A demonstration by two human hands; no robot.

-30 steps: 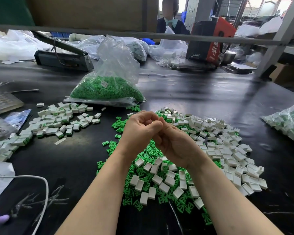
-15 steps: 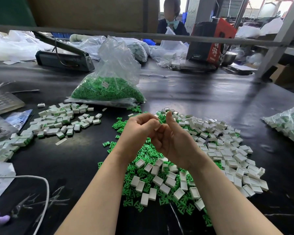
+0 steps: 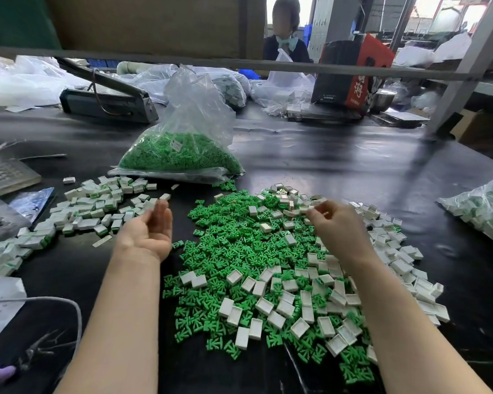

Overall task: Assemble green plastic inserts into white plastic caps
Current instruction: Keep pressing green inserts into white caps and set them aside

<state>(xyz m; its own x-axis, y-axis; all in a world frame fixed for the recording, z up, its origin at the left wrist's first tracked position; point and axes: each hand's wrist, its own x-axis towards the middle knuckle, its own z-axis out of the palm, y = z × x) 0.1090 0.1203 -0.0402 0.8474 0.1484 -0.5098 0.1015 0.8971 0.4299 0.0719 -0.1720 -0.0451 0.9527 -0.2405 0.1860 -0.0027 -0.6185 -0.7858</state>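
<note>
Green inserts [image 3: 234,251] (pronged, matte) heaped; left hand [image 3: 148,231] spread, right hand [image 3: 336,223] seemingly pinching boxy white cap [image 3: 310,209].

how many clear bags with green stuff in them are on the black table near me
2: a bag of green inserts stands ahead of the left hand; another bag of assembled caps lies at the right edge. Bags farther back may hold more.

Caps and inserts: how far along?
Done: a pile of assembled caps lies at the left, by the open left hand. In hand: the right hand picks at the loose white caps. Left: many green inserts plus a full bag.
</note>
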